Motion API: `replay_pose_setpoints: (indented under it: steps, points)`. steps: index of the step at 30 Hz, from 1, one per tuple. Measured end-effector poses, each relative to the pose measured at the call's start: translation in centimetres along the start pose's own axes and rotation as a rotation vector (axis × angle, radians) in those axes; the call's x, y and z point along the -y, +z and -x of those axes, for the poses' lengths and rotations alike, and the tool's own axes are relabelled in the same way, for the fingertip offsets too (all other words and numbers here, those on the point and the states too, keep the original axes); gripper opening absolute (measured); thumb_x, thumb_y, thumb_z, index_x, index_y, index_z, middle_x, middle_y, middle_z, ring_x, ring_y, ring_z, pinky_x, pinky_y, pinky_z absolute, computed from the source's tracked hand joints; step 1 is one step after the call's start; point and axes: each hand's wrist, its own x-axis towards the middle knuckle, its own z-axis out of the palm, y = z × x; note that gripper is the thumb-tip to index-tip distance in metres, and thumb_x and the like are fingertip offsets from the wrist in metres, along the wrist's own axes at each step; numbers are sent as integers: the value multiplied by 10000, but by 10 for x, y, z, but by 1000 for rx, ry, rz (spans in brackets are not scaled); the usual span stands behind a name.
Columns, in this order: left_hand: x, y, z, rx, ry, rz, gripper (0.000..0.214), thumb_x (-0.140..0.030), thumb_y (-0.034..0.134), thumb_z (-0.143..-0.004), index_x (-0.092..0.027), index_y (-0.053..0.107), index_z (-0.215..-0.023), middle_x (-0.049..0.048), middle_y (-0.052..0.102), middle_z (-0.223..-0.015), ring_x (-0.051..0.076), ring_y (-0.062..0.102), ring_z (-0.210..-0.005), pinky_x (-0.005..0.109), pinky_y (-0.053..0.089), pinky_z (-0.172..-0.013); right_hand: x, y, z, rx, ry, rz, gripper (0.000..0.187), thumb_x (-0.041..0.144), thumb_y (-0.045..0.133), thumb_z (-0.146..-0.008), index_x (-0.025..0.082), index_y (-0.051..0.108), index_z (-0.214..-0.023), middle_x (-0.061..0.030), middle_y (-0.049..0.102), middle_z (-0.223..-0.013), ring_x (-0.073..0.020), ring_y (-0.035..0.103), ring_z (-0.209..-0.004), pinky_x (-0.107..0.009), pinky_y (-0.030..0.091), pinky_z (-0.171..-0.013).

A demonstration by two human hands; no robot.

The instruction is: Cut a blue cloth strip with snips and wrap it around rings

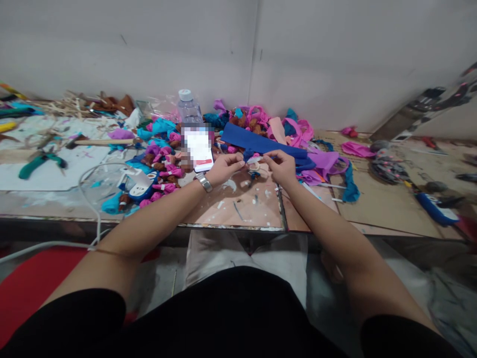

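Note:
My left hand (224, 167), a metal watch on its wrist, and my right hand (282, 166) meet over the table. Both have their fingers pinched on a small blue fabric piece (251, 156) with a pale bit beside it, held just above the table. Right behind it lies a long blue cloth strip (261, 144). A phone (199, 148) with a lit screen lies just left of my left hand. Small pink, purple and teal fabric bundles (166, 171) are heaped to the left of the phone.
A clear water bottle (188, 107) stands behind the phone. Teal-handled pliers (40, 161) and a wooden-handled tool (100, 142) lie far left. A white power strip (139, 186) with cable sits near the front edge. Pink and purple scraps (324, 164) spread right; dark tools lie far right.

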Motion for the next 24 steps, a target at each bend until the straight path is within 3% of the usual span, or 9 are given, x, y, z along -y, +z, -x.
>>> replay_pose_setpoints:
  steps: [4,9,16,24]
  points:
    - [3,-1,-1,33,33,-100,315,-453,792,-859,-169,731,-735,55,705,-777,153,579,-697,265,440,-677,0,1,-1,-47,53,-86,285,480,768,-888,200,738,-932,-10,719,-820,-123,579,-560,-271,487,-559]
    - [11,-4,-2,48,30,-103,235,-384,764,-853,-179,727,-743,38,681,-788,158,575,-727,267,428,-694,1,1,-4,-90,109,-155,390,598,757,-877,228,649,-936,44,581,-626,-138,563,-515,-266,443,-507]
    - [6,-4,-2,83,29,-78,272,-406,725,-843,-173,671,-714,48,656,-802,172,577,-774,293,441,-742,2,-1,-7,-129,94,-175,517,733,726,-863,240,598,-951,55,547,-556,-152,557,-498,-283,449,-527]
    - [-2,-5,-3,78,45,-171,269,-372,669,-844,-170,585,-688,-5,530,-725,138,462,-702,298,381,-728,-1,-1,-13,-195,35,-264,642,863,726,-776,256,551,-887,87,512,-559,-110,509,-423,-257,352,-437]
